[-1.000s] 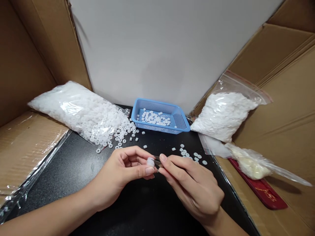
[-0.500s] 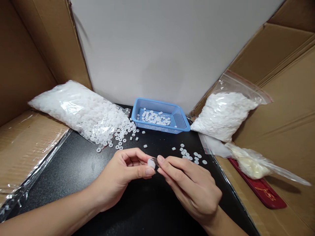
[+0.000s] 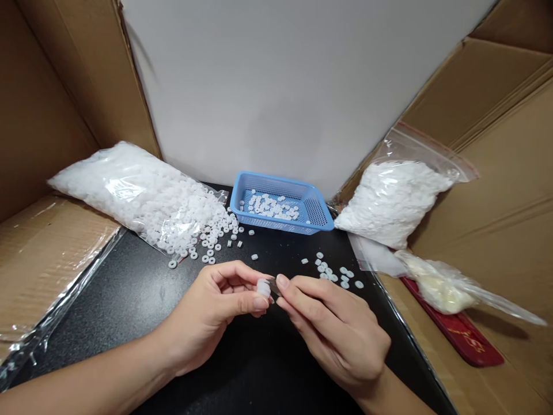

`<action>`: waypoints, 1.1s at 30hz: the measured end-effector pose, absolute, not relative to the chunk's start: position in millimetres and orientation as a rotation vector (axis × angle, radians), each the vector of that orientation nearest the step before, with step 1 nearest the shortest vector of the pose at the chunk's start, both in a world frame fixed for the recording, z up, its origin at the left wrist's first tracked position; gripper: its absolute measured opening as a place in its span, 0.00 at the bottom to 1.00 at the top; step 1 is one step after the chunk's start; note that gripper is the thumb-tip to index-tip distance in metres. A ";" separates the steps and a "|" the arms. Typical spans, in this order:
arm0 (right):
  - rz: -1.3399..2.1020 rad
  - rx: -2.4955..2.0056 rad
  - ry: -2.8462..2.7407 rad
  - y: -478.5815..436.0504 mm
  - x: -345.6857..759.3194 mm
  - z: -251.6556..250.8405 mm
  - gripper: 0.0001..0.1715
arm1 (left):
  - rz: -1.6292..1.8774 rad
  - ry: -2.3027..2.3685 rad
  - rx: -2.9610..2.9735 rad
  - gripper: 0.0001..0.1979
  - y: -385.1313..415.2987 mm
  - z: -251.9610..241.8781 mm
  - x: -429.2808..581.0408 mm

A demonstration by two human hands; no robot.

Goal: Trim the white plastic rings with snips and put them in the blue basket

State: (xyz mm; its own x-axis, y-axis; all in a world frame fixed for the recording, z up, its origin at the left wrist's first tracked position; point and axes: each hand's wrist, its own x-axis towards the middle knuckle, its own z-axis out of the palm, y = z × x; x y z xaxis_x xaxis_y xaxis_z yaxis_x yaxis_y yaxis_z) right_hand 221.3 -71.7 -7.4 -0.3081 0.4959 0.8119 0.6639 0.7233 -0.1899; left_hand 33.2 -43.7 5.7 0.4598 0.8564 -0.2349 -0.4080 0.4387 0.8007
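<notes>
Between thumb and forefinger, my left hand (image 3: 228,291) pinches a small white piece (image 3: 263,287). My right hand (image 3: 332,323) grips a thin, dark, flat blade (image 3: 273,288) whose end touches the white piece. Both hands meet above the black tabletop (image 3: 233,369). Just beyond them are loose white rings (image 3: 209,252) on the left and a small group of white pieces (image 3: 329,271) on the right. A blue perforated basket (image 3: 242,218) with several white pieces inside stands farther back.
A large clear bag of white rings (image 3: 138,190) spills open at the left. At the right are a zip bag of white pieces (image 3: 393,199), a small bag with yellowish contents (image 3: 440,288) and a red case (image 3: 475,346). Cardboard (image 3: 496,230) flanks both sides.
The dark blade has tilted and shows more of its flat side at the white piece. The white piece has turned slightly in my left fingers and shifted a little left.
</notes>
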 end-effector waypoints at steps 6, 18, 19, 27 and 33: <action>-0.252 -0.890 -1.968 -73.2 220.7 -5.2 0.12 | 0.848 0.693 0.755 0.06 -42.7 6.6 31.0; -0.279 -0.914 -1.972 -75.3 220.4 -6.3 0.13 | 0.822 0.705 0.761 0.07 -42.4 6.2 32.1; -0.283 -0.914 -1.974 -75.4 220.7 -6.2 0.13 | 0.823 0.710 0.763 0.07 -42.1 6.3 31.8; -0.283 -0.922 -2.004 -76.6 223.5 -3.3 0.14 | 0.809 0.688 0.884 0.07 -38.7 9.1 28.2; -0.283 -0.941 -2.028 -78.2 223.6 -1.3 0.14 | 0.800 0.684 0.892 0.07 -36.8 9.9 26.0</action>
